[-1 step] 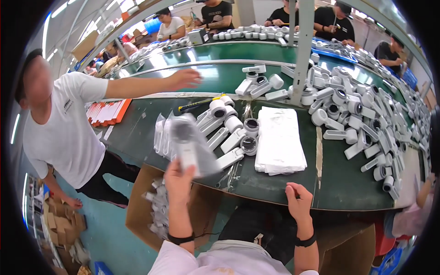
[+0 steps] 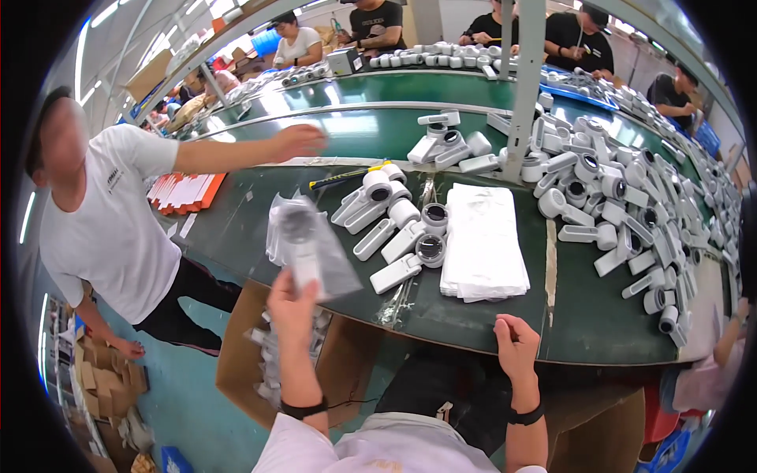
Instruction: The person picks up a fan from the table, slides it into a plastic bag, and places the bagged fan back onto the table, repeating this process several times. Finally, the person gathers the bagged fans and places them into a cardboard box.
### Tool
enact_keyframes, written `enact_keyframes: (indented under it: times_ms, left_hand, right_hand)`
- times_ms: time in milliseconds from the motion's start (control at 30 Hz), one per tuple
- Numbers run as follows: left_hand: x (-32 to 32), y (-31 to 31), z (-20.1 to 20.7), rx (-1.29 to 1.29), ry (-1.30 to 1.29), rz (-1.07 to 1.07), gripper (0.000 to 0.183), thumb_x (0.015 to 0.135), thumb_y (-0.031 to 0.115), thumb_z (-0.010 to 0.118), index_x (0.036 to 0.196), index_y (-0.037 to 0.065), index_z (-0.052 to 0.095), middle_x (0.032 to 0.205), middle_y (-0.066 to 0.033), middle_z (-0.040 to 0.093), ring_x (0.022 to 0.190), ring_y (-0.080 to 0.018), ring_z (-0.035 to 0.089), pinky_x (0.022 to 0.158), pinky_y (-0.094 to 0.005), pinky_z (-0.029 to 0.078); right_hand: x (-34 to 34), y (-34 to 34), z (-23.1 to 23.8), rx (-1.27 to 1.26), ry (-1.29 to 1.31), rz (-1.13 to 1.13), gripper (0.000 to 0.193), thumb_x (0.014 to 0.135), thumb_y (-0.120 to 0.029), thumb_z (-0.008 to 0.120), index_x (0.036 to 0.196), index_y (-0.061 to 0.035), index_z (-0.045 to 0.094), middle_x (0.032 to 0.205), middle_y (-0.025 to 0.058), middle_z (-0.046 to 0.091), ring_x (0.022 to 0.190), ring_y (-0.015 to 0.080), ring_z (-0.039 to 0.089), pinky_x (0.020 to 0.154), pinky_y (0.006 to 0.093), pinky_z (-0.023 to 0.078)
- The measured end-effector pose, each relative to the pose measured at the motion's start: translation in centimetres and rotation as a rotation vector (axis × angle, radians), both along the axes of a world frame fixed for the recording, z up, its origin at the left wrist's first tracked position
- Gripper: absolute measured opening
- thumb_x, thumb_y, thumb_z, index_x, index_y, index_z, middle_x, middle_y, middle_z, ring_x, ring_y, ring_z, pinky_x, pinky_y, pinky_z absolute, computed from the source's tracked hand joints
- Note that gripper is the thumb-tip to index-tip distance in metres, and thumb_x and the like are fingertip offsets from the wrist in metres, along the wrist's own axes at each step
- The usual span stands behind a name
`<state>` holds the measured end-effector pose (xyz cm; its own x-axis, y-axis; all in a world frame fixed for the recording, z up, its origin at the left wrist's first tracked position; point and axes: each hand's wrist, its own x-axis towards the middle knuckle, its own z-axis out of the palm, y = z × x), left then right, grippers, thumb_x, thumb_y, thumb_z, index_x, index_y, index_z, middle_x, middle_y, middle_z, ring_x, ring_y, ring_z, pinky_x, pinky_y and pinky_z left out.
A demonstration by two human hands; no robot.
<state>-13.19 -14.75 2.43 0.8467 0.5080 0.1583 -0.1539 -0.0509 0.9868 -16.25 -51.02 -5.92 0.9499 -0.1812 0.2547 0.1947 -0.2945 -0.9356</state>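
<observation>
1. Left hand (image 2: 290, 303) pinches a bagged white device (image 2: 303, 248), raised above the cardboard box (image 2: 236, 355).
2. Right hand (image 2: 516, 344) rests loosely curled, empty, at the green table (image 2: 505, 323) edge.
3. Stacked clear bags (image 2: 482, 240) lie beside it.

A stack of flat plastic bags (image 2: 483, 240) lies on the tabletop (image 2: 583, 315), behind the right hand (image 2: 516, 347). Left of the stack sits a cluster of handheld fans (image 2: 394, 225); a larger heap of fans (image 2: 623, 205) lies to its right. A cardboard box (image 2: 236, 355) stands below the tabletop edge, under the left hand (image 2: 292, 303), which holds up a bagged fan (image 2: 303, 248).
</observation>
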Motion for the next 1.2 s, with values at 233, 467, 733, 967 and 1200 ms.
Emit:
enact_keyframes:
  times_ms: [233,467,733,967,1200]
  left_hand:
    - [2.2,14.9,-3.0,0.445,0.180,0.508,0.050,0.080,0.009,0.070,0.125,-0.005,0.053,0.114,-0.0183,0.064,0.099,-0.0274,0.064,0.089,-0.0355,0.049]
    - [8.2,18.7,-5.9,0.803,0.362,0.611,0.050,0.076,0.020,0.072,0.120,-0.001,0.059,0.115,-0.0222,0.064,0.109,-0.0390,0.059,0.095,-0.0436,0.045]
    - [10.8,24.1,-8.9,0.918,0.441,0.469,0.048,0.076,0.025,0.070,0.116,0.001,0.063,0.115,-0.0207,0.065,0.107,-0.0365,0.061,0.093,-0.0424,0.048]
    - [10.7,8.6,-0.8,0.918,-0.051,0.260,0.035,0.084,0.017,0.069,0.114,0.000,0.062,0.122,-0.0153,0.060,0.115,-0.0298,0.055,0.092,-0.0379,0.044]
    - [6.6,-3.0,0.2,0.920,-0.099,-0.307,0.038,0.081,0.009,0.071,0.117,0.007,0.061,0.128,-0.0071,0.059,0.116,-0.0212,0.055,0.090,-0.0344,0.043]
  right_hand:
    - [0.0,-0.7,-1.8,0.018,0.122,-0.097,0.017,0.091,-0.014,0.064,0.094,0.0027,0.067,0.073,0.0031,0.064,0.065,0.0071,0.056,0.060,0.0227,0.045]
    - [-0.2,-0.5,-2.4,0.001,0.123,-0.112,0.016,0.091,-0.013,0.064,0.093,0.0024,0.067,0.072,0.0025,0.063,0.063,0.0072,0.054,0.058,0.0224,0.044]
    - [0.1,0.7,-1.8,-0.085,0.004,-0.173,0.014,0.091,-0.011,0.065,0.090,0.0026,0.067,0.071,0.0027,0.064,0.063,0.0060,0.055,0.059,0.0217,0.045]
    - [-0.2,-0.5,-1.1,0.105,0.069,-0.183,0.011,0.089,-0.010,0.067,0.089,0.0006,0.069,0.073,0.0037,0.065,0.062,0.0059,0.056,0.057,0.0214,0.046]
    - [0.1,-8.2,2.7,0.167,0.062,-0.384,0.013,0.093,-0.012,0.063,0.095,0.0002,0.067,0.076,0.0001,0.064,0.064,0.0039,0.054,0.058,0.0189,0.044]
